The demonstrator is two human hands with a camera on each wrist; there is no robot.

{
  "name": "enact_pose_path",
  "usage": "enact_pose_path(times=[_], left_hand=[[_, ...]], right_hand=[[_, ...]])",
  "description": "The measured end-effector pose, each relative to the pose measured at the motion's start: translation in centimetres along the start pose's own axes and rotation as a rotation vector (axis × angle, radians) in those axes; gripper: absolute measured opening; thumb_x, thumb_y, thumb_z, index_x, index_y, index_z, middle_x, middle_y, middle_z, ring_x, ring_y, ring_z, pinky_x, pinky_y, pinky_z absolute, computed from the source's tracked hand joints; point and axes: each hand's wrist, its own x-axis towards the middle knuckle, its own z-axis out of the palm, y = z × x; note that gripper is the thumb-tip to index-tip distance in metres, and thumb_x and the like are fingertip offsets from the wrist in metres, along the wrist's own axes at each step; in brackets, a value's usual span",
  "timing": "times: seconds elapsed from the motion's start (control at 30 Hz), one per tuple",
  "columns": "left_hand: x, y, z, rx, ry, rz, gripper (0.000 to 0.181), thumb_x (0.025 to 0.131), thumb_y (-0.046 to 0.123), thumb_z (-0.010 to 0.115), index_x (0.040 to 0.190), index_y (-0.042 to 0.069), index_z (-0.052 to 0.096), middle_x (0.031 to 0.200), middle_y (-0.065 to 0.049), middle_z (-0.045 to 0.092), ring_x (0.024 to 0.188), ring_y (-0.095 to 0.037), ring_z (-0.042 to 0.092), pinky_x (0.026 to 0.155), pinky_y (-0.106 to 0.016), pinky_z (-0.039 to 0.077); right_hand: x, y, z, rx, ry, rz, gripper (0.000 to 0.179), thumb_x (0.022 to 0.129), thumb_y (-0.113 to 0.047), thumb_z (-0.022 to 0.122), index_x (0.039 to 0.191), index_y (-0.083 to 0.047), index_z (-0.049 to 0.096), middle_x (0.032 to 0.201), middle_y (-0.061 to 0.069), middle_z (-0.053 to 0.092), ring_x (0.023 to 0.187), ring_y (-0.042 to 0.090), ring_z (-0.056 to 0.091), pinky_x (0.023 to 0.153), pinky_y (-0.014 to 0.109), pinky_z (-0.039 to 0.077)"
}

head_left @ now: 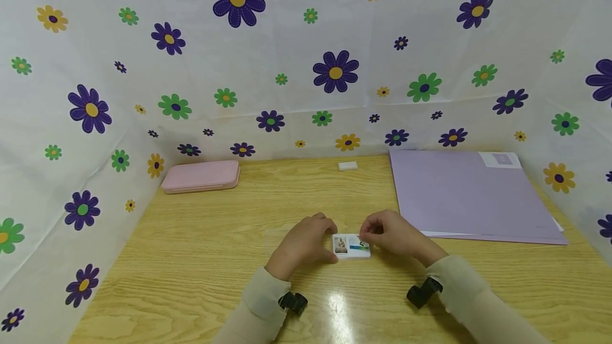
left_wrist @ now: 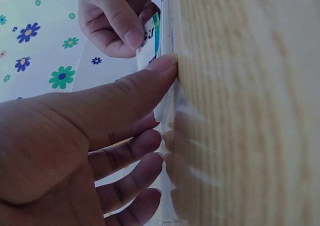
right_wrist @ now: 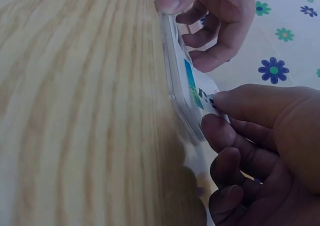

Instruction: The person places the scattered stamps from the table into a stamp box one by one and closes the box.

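A small white printed card (head_left: 351,247), with a little picture on its left and a blue-green strip on its right, lies on a thin, clear-edged flat case (right_wrist: 182,98) on the table. My left hand (head_left: 306,243) holds the left end of this case, thumb at the near edge and fingers curled at the far edge. Between thumb and forefinger my right hand (head_left: 393,231) pinches the card at its right end, which bends up slightly in the right wrist view. Part of the print is hidden behind those fingertips.
On the wooden table (head_left: 191,259) a pink case (head_left: 201,176) lies at the back left. A small white block (head_left: 347,165) sits at the back middle. To the right is a large lilac folder (head_left: 468,195). Flower-patterned cloth (head_left: 287,41) encloses the back and sides.
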Motion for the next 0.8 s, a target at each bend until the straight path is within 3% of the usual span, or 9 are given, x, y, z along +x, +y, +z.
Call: enact_pose_path(times=[0.8], left_hand=[[0.01,-0.01,0.08,-0.01,0.008,-0.005,0.053,0.071,0.03,0.091,0.115,0.011,0.068,0.11,0.001,0.061,0.099,-0.015,0.058,0.09,-0.032,0.049]], right_hand=[[0.21,-0.07,1.04,-0.061,0.034,-0.007,0.009,0.091,-0.014,0.071,0.083,-0.014,0.068,0.074,-0.006,0.06,0.068,0.01,0.052,0.06,0.025,0.044]])
